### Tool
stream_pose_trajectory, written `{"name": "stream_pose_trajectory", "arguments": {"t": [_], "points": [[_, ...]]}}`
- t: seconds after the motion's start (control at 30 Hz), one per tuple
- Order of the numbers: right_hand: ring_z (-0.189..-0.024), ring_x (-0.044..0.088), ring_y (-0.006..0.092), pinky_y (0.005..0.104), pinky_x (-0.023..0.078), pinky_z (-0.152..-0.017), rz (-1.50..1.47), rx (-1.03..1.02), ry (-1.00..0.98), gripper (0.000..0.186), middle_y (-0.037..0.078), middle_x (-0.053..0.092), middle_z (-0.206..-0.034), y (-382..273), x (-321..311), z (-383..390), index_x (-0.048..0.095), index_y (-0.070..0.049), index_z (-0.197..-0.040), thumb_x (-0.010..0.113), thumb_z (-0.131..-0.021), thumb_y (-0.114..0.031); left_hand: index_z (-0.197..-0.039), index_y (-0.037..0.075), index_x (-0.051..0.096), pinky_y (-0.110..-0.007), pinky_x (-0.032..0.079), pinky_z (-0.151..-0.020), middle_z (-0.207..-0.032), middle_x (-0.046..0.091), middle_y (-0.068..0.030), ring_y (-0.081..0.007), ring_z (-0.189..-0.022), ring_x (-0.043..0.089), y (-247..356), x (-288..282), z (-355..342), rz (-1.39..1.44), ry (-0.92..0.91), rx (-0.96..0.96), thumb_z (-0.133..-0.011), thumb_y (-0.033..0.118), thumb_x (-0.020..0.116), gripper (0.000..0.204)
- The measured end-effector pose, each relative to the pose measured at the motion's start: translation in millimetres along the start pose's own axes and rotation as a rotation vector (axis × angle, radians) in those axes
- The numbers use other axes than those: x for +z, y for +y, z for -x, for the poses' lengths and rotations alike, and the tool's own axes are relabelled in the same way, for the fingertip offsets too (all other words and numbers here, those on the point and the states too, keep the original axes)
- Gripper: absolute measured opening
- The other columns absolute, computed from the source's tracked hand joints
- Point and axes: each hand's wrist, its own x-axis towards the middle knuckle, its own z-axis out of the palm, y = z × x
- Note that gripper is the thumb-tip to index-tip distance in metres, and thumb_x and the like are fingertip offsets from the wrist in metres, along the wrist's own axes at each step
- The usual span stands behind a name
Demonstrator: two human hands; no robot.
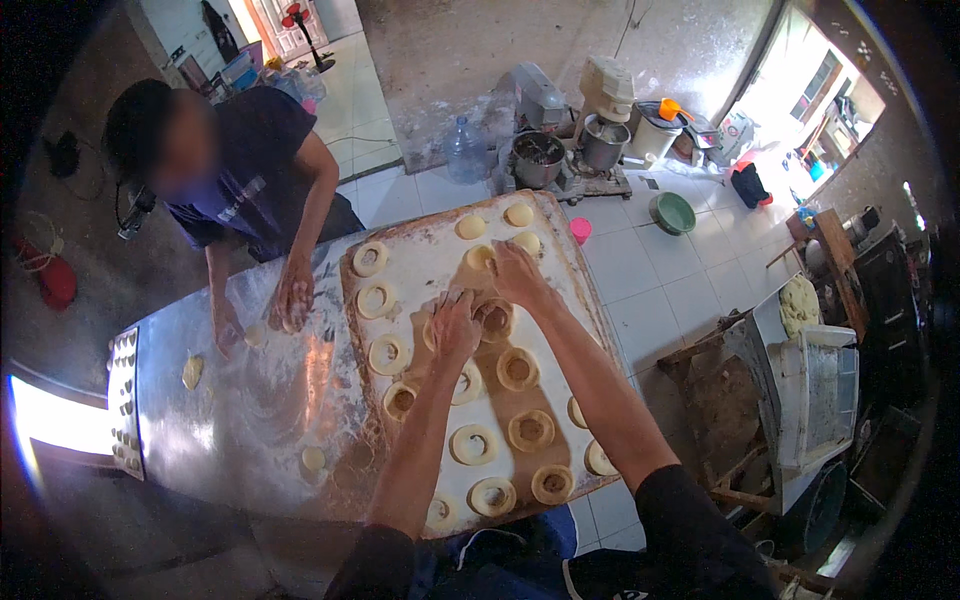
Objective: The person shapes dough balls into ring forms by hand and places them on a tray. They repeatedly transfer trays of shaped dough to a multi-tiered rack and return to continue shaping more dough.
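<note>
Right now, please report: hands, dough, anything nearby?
Left hand and right hand open, pressing pale ring-shaped dough pieces on floured wooden board. Co-worker's hands alongside, apart.

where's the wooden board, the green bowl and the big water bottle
wooden board (556,232), head view, bare right edge
green bowl (673,212), head view, inside of the bowl
water bottle (465,152), head view, middle of its clear body

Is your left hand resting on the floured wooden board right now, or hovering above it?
Cannot tell. In the head view the left hand lies flat over the floured wooden board between pale ring-shaped dough pieces, but looking straight down shows no contact or gap.
</note>
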Motion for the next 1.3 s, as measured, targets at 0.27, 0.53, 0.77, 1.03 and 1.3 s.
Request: {"name": "stream_pose_trajectory", "arguments": {"t": [0.27, 0.53, 0.77, 1.03, 1.3], "points": [[-0.103, 0.060, 0.0397, 0.0479, 0.045, -0.093, 0.355, -0.274, -0.086, 0.036, 0.026, 0.063, -0.104, 55, 79, -49, 0.060, 0.003, -0.107, 0.062, -0.082, -0.023, -0.102, 0.003, 0.065, -0.040, 0.047, -0.086, -0.100, 0.063, -0.0139, -0.0285, -0.095, 0.061, -111, -121, 131, 0.214, 0.337, -0.181, -0.088, 0.012, 0.064, 0.017], [-0.079, 0.065, 0.0221, 0.0351, 0.053, -0.070, -0.405, -0.026, -0.304, 0.043, 0.011, 0.066, -0.088, -49, 16, -16, 0.062, -0.003, -0.102, 0.083, -0.065, -0.009, -0.102, 0.000, 0.064, -0.036, 0.048, -0.080, -0.096, 0.061, -0.0126, -0.0269, -0.091, 0.060, -167, -233, 389, 0.005, 0.521, -0.782, -0.091, 0.006, 0.059, 0.014], [-0.093, 0.066, 0.0261, 0.0380, 0.052, -0.081, -0.562, -0.193, -0.774, 0.037, 0.015, 0.066, -0.097, -272, 97, 84, 0.063, -0.002, -0.103, 0.080, -0.073, -0.016, -0.098, 0.000, 0.063, -0.035, 0.048, -0.078, -0.094, 0.061, -0.0128, -0.0267, -0.087, 0.060, -171, -236, 423, 0.108, 0.567, -0.831, -0.093, 0.009, 0.058, 0.012], [-0.091, 0.065, 0.0249, 0.0389, 0.053, -0.080, -0.451, -0.111, -1.027, 0.033, 0.013, 0.065, -0.100, -364, 146, 167, 0.062, -0.001, -0.105, 0.073, -0.075, -0.010, -0.094, 0.003, 0.063, -0.040, 0.047, -0.078, -0.092, 0.060, -0.0128, -0.0315, -0.087, 0.059, -202, -233, 406, 0.274, 0.466, -0.598, -0.088, 0.007, 0.062, 0.008], [-0.095, 0.064, 0.0233, 0.0357, 0.054, -0.077, -0.553, 0.022, -0.781, 0.037, 0.012, 0.064, -0.097, -398, 155, 216, 0.059, -0.003, -0.107, 0.077, -0.076, -0.012, -0.093, 0.002, 0.062, -0.040, 0.048, -0.077, -0.087, 0.061, -0.0139, -0.0325, -0.085, 0.060, -231, -234, 404, 0.303, 0.395, -0.447, -0.087, 0.006, 0.063, 0.007]]}}
